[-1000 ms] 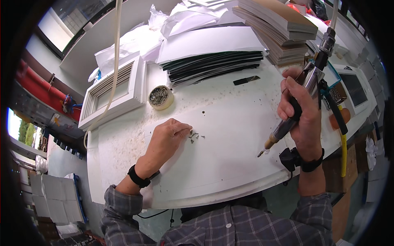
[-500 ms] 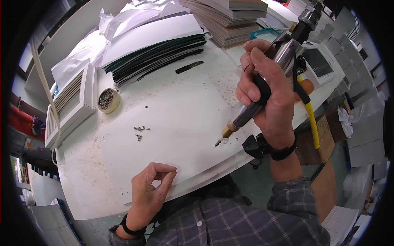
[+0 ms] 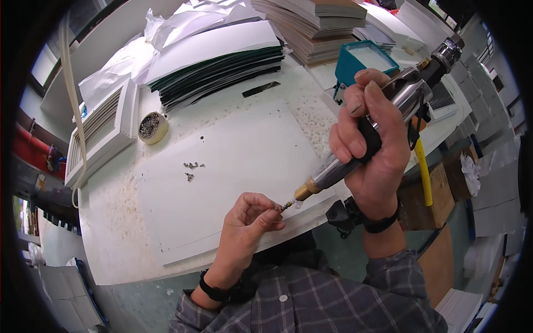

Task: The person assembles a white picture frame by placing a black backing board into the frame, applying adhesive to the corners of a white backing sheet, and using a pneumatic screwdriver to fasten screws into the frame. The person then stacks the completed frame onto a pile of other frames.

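Observation:
My right hand (image 3: pixel 383 152) is wrapped round a pneumatic screwdriver (image 3: pixel 332 173) with a chrome body and a brass nose, held slanting down to the left. Its bit meets the fingertips of my left hand (image 3: pixel 247 222), which pinch a tiny metal screw (image 3: pixel 277 209) at the bit's tip, partly hidden by the fingers. Both hands are above the near edge of a white sheet (image 3: pixel 233 172). Several loose screws (image 3: pixel 193 165) lie on that sheet, left of centre. A small round tub (image 3: pixel 161 133) full of screws stands farther left.
White slatted frames (image 3: pixel 94 150) stand at the left edge. Behind are a stack of dark-edged sheets (image 3: pixel 222 72), a pile of boards (image 3: pixel 311 33) and a teal box (image 3: pixel 347 58). A black blade-shaped tool (image 3: pixel 261 89) lies near them. The yellow hose (image 3: pixel 425 177) hangs at right.
My left hand has moved right and up to the screwdriver's bit. The screwdriver has shifted slightly, its tip now lower and left, touching the left fingertips.

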`<state>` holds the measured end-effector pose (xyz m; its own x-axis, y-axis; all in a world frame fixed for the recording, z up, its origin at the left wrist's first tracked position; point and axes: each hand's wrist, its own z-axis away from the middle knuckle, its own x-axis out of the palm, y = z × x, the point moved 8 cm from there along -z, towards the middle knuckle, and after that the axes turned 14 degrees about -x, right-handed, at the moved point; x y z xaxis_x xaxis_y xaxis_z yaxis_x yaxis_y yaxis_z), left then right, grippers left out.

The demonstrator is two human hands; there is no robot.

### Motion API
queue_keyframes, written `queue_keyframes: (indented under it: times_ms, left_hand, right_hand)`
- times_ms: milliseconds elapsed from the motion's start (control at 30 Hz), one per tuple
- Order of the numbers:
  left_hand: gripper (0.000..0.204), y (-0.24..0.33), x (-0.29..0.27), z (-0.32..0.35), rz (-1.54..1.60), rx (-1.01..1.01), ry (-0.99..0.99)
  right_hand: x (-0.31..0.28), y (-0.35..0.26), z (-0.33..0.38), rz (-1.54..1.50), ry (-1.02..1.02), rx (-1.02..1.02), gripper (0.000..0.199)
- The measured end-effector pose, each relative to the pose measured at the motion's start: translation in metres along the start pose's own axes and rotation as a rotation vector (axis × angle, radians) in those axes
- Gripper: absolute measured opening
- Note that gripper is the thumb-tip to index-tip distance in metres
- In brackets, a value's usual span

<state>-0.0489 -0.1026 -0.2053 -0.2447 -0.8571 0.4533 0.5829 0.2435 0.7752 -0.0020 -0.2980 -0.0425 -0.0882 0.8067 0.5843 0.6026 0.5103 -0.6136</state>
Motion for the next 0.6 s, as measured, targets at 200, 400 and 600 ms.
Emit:
queue_keyframes:
  times_ms: [200,400,600]
  left_hand:
    - [0.017,0.0,0.003,-0.003,-0.026,-0.012,-0.007]
    - [0.018,0.0,0.002,-0.003,-0.018,-0.017,0.001]
    - [0.018,-0.002,0.001,-0.004,-0.014,-0.026,-0.015]
  right_hand:
    - [-0.002,0.004,-0.001,-0.025,0.044,0.016,0.025]
    - [-0.002,0.011,-0.003,-0.04,0.035,0.026,0.024]
    - [0.0,0.01,-0.003,0.062,0.001,-0.014,0.028]
